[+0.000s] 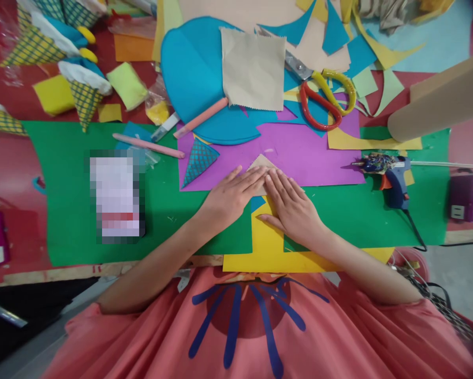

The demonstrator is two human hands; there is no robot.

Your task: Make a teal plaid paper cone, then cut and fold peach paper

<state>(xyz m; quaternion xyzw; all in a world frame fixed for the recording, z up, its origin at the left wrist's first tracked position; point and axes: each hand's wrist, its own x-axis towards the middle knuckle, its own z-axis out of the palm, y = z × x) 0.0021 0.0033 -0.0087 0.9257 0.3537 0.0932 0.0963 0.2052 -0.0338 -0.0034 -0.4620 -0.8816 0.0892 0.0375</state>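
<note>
A beige folded piece with a zigzag edge (pixel 262 160) lies on the purple sheet (pixel 319 163), its pointed top showing above my hands. My left hand (pixel 232 196) presses flat on its left side, fingers stretched out. From the right, my right hand (pixel 290 205) rests flat on the same piece, fingers extended and thumb apart. The fingertips of both hands meet near its middle. Much of the piece is hidden under them. A small blue checked triangle (pixel 200 162) lies left of my left hand.
Behind are a beige fabric square (pixel 254 69) on blue felt (pixel 192 68), scissors (pixel 325 100) and markers (pixel 200 118). A glue gun (pixel 396 179) and cardboard tube (pixel 441 97) are at right. A blurred phone-like object (pixel 117 195) lies left. Yellow felt (pixel 268 231) is in front.
</note>
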